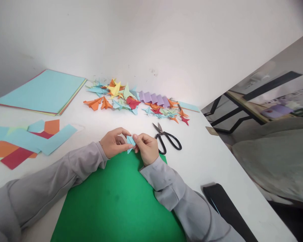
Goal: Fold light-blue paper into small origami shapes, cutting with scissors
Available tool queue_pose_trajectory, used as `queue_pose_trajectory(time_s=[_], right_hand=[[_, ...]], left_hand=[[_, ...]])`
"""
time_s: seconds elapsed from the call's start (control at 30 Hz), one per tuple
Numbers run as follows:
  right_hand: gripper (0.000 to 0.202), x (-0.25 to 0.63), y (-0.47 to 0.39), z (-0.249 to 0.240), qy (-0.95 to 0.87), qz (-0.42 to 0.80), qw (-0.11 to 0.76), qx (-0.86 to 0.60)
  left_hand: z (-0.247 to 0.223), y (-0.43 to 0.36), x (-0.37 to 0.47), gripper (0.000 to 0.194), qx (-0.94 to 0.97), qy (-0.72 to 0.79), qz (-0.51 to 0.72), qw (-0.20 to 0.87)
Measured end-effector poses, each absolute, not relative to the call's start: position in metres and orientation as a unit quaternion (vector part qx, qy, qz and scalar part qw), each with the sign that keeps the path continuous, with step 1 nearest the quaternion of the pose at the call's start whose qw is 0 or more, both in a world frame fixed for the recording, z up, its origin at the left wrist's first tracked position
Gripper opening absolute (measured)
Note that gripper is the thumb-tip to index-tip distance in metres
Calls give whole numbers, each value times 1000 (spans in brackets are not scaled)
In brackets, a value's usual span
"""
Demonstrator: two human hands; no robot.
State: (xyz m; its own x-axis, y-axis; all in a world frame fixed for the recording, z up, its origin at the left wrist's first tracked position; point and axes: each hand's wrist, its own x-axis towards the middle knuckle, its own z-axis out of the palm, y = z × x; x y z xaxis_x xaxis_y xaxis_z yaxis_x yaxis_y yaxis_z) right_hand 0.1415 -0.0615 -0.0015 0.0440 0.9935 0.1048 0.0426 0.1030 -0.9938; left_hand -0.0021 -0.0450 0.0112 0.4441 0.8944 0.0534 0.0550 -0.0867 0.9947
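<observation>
A small folded piece of light blue paper (130, 141) is held up between both hands over the far edge of a green sheet (111, 198). My left hand (113, 143) pinches its left side between thumb and fingers. From the right, my right hand (147, 147) grips the paper's other side, thumb on top; its curled fingers are partly hidden. Black-handled scissors (168, 136) lie just right of my right hand, blades parted and pointing away.
Folded paper figures (114, 90) in several colours lie along the wall, beside a purple pleated strip (154, 98). Large coloured sheets (42, 90) are stacked at the back left, with cut paper strips (25, 139) nearer. A black flat object (224, 208) lies at the right.
</observation>
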Motion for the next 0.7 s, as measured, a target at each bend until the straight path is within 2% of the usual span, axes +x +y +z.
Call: queue_pose_trajectory(time_s=[0.07,0.1,0.27,0.37,0.7], right_hand=[[35,142,-60,-3,-504,461,536,-496],[35,142,-59,-4,-498,470,537,-493],[23,142,-59,-4,-497,515,528,-457],[24,142,-60,-4,-499,521,529,-448],[26,139,-60,-5,-514,525,513,-444]], left_hand=[[10,-44,-2,44,617,374,402,563],[9,-44,-2,46,614,370,412,562],[8,-43,-3,24,612,373,417,560],[9,-43,-3,19,597,390,423,559],[7,-35,-4,30,522,394,425,626]])
